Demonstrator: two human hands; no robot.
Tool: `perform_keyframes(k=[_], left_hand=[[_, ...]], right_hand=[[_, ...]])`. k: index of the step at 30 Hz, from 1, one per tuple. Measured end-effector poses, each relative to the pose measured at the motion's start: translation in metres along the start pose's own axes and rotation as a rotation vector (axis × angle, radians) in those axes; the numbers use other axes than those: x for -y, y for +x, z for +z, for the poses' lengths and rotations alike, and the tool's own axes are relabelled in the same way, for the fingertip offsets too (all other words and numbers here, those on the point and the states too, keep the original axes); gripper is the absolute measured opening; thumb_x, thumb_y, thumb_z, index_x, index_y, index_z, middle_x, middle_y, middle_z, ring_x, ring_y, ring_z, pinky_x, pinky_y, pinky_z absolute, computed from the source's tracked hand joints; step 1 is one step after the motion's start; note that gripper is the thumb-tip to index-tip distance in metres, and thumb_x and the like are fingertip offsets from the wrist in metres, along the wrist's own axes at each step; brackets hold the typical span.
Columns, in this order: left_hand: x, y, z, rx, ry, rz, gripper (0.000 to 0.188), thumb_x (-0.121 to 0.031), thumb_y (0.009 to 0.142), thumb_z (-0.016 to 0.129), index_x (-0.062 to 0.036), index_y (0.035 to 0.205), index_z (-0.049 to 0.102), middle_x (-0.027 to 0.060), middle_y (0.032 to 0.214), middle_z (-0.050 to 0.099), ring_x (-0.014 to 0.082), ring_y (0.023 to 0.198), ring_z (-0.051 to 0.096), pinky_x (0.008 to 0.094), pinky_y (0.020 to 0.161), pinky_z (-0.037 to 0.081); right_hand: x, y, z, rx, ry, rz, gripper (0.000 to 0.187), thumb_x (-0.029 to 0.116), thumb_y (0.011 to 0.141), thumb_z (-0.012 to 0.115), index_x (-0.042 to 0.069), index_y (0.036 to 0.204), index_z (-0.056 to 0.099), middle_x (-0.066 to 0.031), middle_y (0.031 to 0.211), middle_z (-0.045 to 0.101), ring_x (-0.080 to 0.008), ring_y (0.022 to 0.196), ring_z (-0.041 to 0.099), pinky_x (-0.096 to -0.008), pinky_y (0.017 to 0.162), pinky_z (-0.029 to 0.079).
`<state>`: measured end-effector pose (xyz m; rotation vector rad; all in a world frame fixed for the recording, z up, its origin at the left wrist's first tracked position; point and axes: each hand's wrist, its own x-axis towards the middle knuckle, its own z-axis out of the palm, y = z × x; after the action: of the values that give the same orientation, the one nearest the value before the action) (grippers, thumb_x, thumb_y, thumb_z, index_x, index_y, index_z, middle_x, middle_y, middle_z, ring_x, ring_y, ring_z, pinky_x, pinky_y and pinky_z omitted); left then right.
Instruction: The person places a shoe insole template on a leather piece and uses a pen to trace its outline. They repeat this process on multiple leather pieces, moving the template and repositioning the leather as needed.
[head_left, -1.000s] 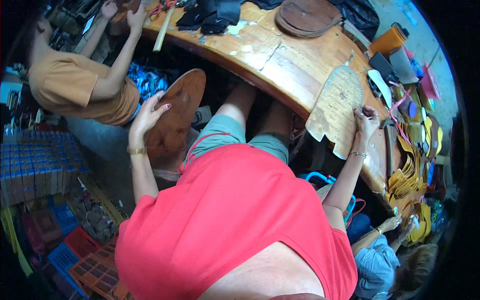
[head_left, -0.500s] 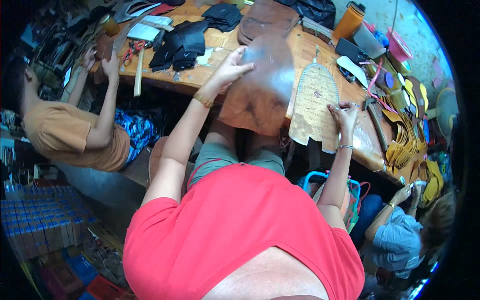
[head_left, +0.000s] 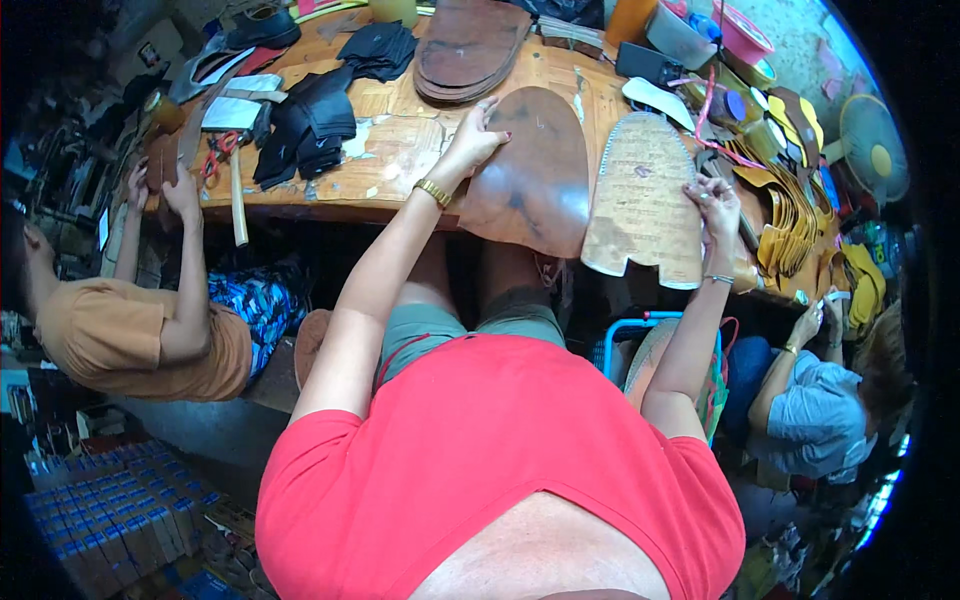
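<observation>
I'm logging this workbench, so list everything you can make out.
Table: one, brown, centre
Leather panel: one, brown, over table edge
Template: one, tan, right of panel
Leather stack: one, brown, behind panel
Sheet piles: two, black, table left
Scissors: one, red handles, left
Curved cutouts: several, yellow, table right
Basin: one, pink, upper right
Fan: one, grey, far right
Coworkers: two, orange shirt left, blue right
Left hand: one, bare, on panel
Right hand: one, bare, at template's edge

Beside the wooden table (head_left: 408, 140): two co-workers (head_left: 140, 335), one fan (head_left: 872, 148). On it: one pair of scissors (head_left: 211, 167), one brown stack (head_left: 470, 45). At its edge: one brown sheet (head_left: 540, 165), one template (head_left: 640, 215).
</observation>
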<state>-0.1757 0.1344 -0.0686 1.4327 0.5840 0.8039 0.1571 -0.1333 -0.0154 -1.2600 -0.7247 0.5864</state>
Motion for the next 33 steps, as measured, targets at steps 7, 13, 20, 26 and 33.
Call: perform_keyframes(k=[7, 13, 20, 26, 33], left_hand=[[0.015, 0.04, 0.026, -0.062, 0.237, 0.187, 0.072, 0.006, 0.077, 0.064, 0.0061, 0.142, 0.032, 0.0205, 0.14, 0.045, 0.0235, 0.129, 0.045, 0.0307, 0.106, 0.035], [-0.012, 0.023, 0.021, -0.057, 0.548, 0.151, 0.067, -0.007, 0.071, 0.074, 0.0064, 0.132, 0.048, 0.0167, 0.107, 0.067, 0.0205, 0.092, 0.066, 0.0298, 0.082, 0.051], [-0.03, -0.014, -0.027, 0.145, 0.697, 0.184, 0.071, -0.032, 0.067, 0.085, -0.0076, 0.129, 0.059, 0.0157, 0.118, 0.057, 0.0227, 0.108, 0.056, 0.0354, 0.091, 0.046], [-0.041, -0.046, -0.039, 0.179, 0.874, 0.418, 0.077, -0.054, 0.063, 0.081, -0.013, 0.126, 0.062, 0.0128, 0.132, 0.051, 0.032, 0.123, 0.044, 0.0434, 0.106, 0.031], [-0.037, -0.049, -0.036, 0.094, 0.981, 0.452, 0.076, -0.06, 0.06, 0.08, -0.0151, 0.119, 0.066, 0.0128, 0.128, 0.053, 0.0319, 0.122, 0.045, 0.0457, 0.106, 0.03]], right_hand=[[0.045, -0.004, -0.045, -0.07, 0.168, -0.159, 0.025, -0.012, 0.073, 0.07, 0.006, 0.077, 0.053, -0.0197, 0.113, 0.064, -0.0214, 0.092, 0.066, -0.0309, 0.086, 0.054], [0.017, 0.001, -0.024, -0.089, 0.182, -0.207, 0.023, -0.015, 0.072, 0.069, 0.004, 0.078, 0.058, -0.0162, 0.104, 0.066, -0.018, 0.086, 0.065, -0.0289, 0.082, 0.055], [-0.028, 0.017, 0.032, -0.29, -0.978, -0.445, 0.024, 0.02, 0.079, 0.075, -0.001, 0.086, 0.067, -0.0103, 0.078, 0.067, -0.0181, 0.07, 0.063, -0.0308, 0.067, 0.05], [0.003, 0.011, 0.109, -0.144, -0.311, -0.431, 0.043, 0.036, 0.103, 0.038, 0.002, 0.114, 0.062, -0.0093, 0.089, 0.067, -0.0161, 0.074, 0.065, -0.0295, 0.07, 0.052], [0.0, 0.004, 0.171, 0.064, 0.004, -0.171, 0.031, 0.022, 0.101, 0.042, 0.001, 0.112, 0.063, -0.0113, 0.091, 0.068, -0.0151, 0.071, 0.066, -0.0265, 0.063, 0.053]])
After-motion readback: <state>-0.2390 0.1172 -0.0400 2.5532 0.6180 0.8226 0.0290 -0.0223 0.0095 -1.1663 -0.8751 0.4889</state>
